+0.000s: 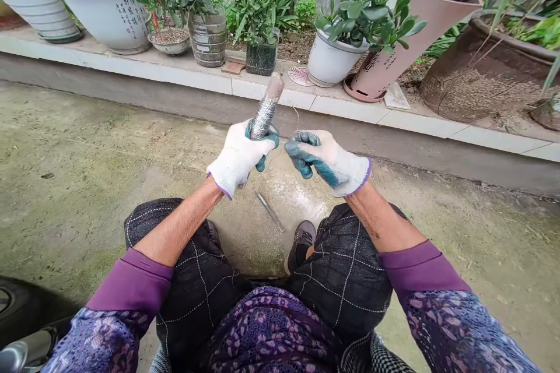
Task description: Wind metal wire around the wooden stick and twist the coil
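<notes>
While a wire-wound rod (265, 113) is gripped in the gloved left hand (238, 156), tilted slightly and with the fingers closed around its lower part, the gloved right hand (328, 162) is held just beside it, fingers curled narrowly; whether anything is pinched there cannot be told. A metal bar (270, 211) is lying below on the concrete (87, 145). A tiled ledge (350, 109) bounds the far side, with open room left and right.

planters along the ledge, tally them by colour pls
white pots: 3
pale shallow dish pot: 1
grey ribbed pot: 1
dark square pot: 1
pink tilted pot: 1
brown pot: 1
total: 8
</notes>
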Motion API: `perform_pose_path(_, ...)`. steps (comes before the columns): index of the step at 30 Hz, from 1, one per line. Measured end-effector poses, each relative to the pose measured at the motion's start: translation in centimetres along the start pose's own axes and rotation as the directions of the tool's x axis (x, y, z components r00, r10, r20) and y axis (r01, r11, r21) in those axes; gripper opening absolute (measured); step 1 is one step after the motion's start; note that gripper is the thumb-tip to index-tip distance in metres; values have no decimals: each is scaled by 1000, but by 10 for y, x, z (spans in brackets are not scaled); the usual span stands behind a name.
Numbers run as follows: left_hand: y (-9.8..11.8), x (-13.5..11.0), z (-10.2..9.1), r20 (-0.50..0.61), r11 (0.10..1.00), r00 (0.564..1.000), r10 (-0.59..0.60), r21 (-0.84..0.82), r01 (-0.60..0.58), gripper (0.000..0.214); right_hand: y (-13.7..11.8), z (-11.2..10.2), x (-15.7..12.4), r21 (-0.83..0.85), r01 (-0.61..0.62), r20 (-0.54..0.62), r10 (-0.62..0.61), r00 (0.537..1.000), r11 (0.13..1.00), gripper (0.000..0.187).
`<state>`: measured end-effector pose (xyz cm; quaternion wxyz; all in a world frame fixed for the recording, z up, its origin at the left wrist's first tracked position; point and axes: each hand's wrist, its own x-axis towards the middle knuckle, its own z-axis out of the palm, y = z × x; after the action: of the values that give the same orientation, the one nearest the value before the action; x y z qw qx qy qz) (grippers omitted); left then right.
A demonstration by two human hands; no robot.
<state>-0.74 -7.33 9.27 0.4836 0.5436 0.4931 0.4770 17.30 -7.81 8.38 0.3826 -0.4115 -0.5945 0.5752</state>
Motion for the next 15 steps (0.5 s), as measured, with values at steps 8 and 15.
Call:
perform_pose_path(8, 5, -3, -6, 125, 996, 989, -74, 50, 68, 15, -8, -5, -5, -32, 33, 36, -32, 999, 999, 33)
perform_pose_path(15, 8, -7, -6, 194, 989, 973, -128, 100, 110, 7, -9, -1, -3, -85, 7, 59, -2, 998, 996, 30)
